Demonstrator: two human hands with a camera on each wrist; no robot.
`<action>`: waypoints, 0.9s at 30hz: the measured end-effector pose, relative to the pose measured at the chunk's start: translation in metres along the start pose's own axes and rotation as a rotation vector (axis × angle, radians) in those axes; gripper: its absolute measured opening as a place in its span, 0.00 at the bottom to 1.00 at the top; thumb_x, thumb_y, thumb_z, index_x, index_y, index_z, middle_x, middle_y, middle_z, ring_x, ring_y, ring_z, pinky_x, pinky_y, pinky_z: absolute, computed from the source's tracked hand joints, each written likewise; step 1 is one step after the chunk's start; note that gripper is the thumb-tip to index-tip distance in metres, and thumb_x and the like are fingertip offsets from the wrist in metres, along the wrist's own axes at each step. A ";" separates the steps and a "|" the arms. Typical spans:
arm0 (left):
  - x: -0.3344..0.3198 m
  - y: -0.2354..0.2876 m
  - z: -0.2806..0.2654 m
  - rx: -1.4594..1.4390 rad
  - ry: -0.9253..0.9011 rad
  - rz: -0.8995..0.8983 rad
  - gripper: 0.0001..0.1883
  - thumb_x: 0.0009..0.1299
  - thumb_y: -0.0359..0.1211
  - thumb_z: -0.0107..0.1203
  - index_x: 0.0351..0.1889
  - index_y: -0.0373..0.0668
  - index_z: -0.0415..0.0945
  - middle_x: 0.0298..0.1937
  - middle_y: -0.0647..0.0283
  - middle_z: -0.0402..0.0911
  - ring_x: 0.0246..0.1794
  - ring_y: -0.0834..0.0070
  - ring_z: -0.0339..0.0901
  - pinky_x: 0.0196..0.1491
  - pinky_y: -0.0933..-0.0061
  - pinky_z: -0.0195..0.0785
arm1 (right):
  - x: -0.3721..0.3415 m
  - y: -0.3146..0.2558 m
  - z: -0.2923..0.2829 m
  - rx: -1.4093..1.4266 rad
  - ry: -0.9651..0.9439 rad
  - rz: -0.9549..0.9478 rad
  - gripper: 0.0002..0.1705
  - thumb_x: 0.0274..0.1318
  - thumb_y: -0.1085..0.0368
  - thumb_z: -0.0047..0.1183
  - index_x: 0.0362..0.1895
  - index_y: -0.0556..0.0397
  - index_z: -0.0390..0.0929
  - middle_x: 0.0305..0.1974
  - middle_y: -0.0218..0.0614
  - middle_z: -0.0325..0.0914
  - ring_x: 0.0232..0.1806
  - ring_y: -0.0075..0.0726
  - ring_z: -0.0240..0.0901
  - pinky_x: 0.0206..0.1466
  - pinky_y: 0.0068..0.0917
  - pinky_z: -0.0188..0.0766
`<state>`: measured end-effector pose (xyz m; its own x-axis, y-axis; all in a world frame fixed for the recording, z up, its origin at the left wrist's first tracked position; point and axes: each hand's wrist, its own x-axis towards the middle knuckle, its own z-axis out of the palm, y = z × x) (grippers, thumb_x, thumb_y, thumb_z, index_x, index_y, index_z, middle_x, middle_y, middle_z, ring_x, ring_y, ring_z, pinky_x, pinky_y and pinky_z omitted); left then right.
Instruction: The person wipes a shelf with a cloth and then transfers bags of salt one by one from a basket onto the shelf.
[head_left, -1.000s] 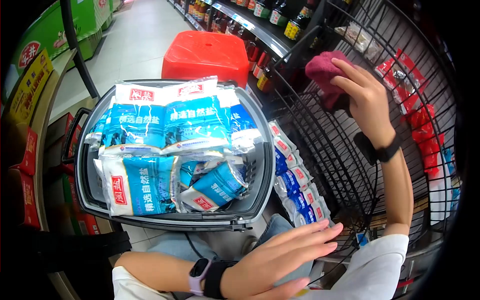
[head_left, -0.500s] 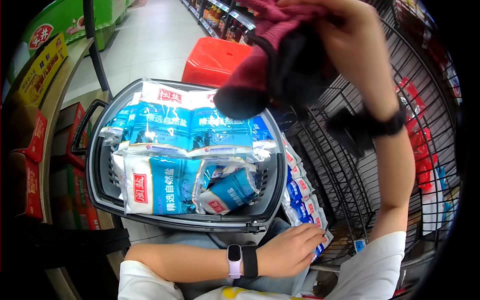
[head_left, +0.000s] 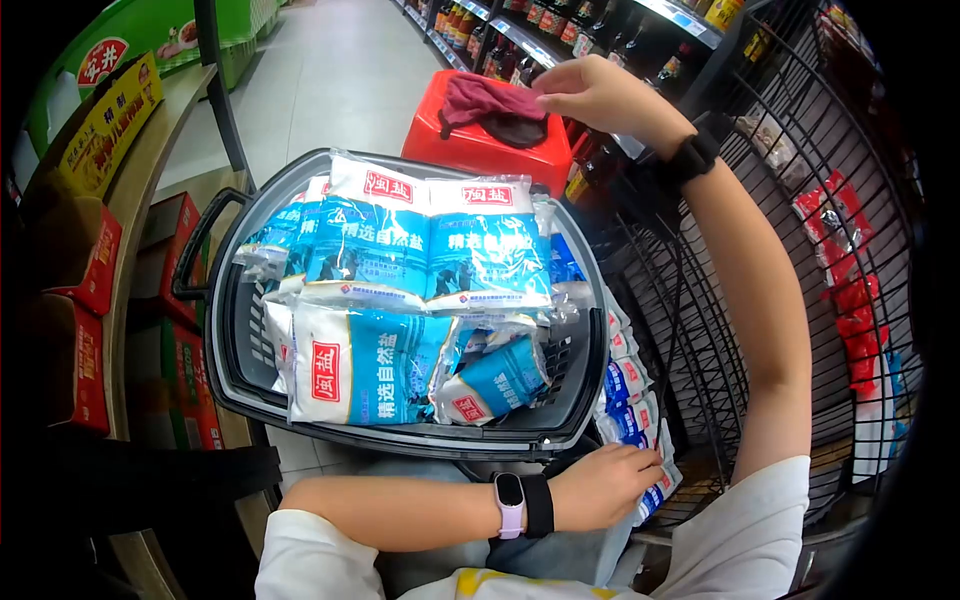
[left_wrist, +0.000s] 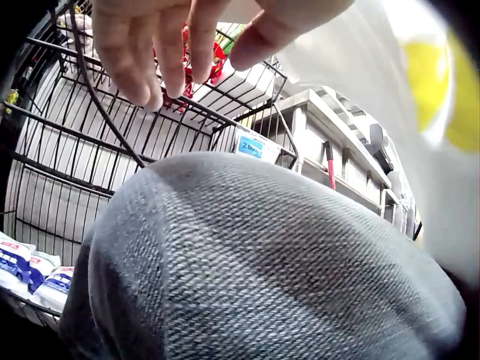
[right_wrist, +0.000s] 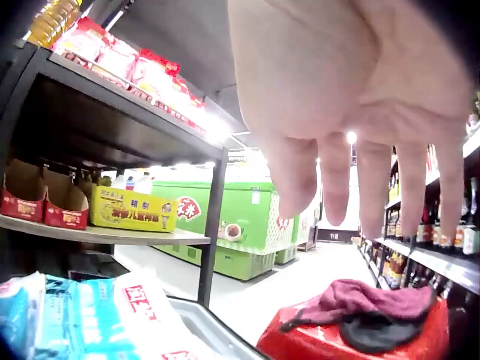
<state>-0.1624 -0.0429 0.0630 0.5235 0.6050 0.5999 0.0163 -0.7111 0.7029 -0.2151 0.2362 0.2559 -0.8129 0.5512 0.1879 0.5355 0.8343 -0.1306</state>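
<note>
Cloth (head_left: 490,98), maroon with a black part, lies crumpled on the red stool (head_left: 430,135), just beyond the basket (head_left: 380,436). The grip of the right hand (head_left: 612,95) holds nothing: its fingers are extended beside and above the cloth, apart from it in the wrist view. The left hand (head_left: 600,487) hangs with loose fingers over the knee (left_wrist: 262,240), also without a load.

The cloth reaches near the stool's edge, so a brush from the right hand or a knock to the stool could drag it to the floor (head_left: 325,70). The salt bags (head_left: 375,240) are heaped above the basket's rim; their glossy plastic looks slippery, and a bump might send an upper one sliding. The thin black cord (left_wrist: 97,101) passing by the wire cage (head_left: 690,360) could snag if an arm swings wide.

The stool top looks smooth and offers the cloth little hold. Around it is a shop aisle with pale tiles: bottles fill the shelving on the right, a green freezer (right_wrist: 225,225) stands further back, and a yellow box (right_wrist: 133,214) sits on a shelf to the left. Small blue-and-white packs (head_left: 627,400) lie low beside the basket.
</note>
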 end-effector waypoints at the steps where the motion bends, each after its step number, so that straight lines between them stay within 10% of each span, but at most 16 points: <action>1: 0.001 0.000 0.000 -0.006 0.000 -0.005 0.16 0.56 0.26 0.49 0.44 0.33 0.70 0.43 0.51 0.73 0.44 0.60 0.71 0.48 0.64 0.63 | -0.006 -0.010 0.002 -0.029 -0.032 0.057 0.21 0.54 0.57 0.51 0.44 0.61 0.75 0.32 0.41 0.78 0.32 0.30 0.75 0.37 0.22 0.71; 6: 0.006 -0.001 -0.003 0.088 -0.249 -0.082 0.18 0.54 0.25 0.50 0.45 0.35 0.70 0.24 0.57 0.77 0.28 0.62 0.75 0.39 0.68 0.63 | -0.036 -0.035 0.029 0.061 -0.201 0.252 0.25 0.58 0.48 0.45 0.28 0.61 0.77 0.18 0.34 0.74 0.16 0.24 0.70 0.21 0.20 0.68; 11: 0.004 0.001 0.006 0.081 -0.081 -0.048 0.20 0.52 0.24 0.48 0.46 0.33 0.68 0.26 0.56 0.76 0.28 0.61 0.74 0.38 0.68 0.64 | -0.048 -0.026 0.067 0.042 -0.318 0.433 0.43 0.49 0.28 0.35 0.14 0.59 0.74 0.11 0.37 0.70 0.12 0.31 0.71 0.15 0.23 0.67; 27: 0.003 0.012 0.006 0.028 -0.179 -0.042 0.13 0.51 0.27 0.49 0.35 0.32 0.69 0.22 0.56 0.73 0.25 0.60 0.73 0.34 0.65 0.62 | -0.057 -0.036 0.082 0.449 -0.285 0.512 0.38 0.42 0.34 0.52 0.21 0.64 0.75 0.18 0.38 0.73 0.14 0.30 0.71 0.16 0.22 0.67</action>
<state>-0.1557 -0.0520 0.0709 0.6655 0.5622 0.4910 0.0635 -0.6980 0.7132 -0.2067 0.1739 0.1699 -0.5467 0.7973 -0.2559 0.7686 0.3566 -0.5311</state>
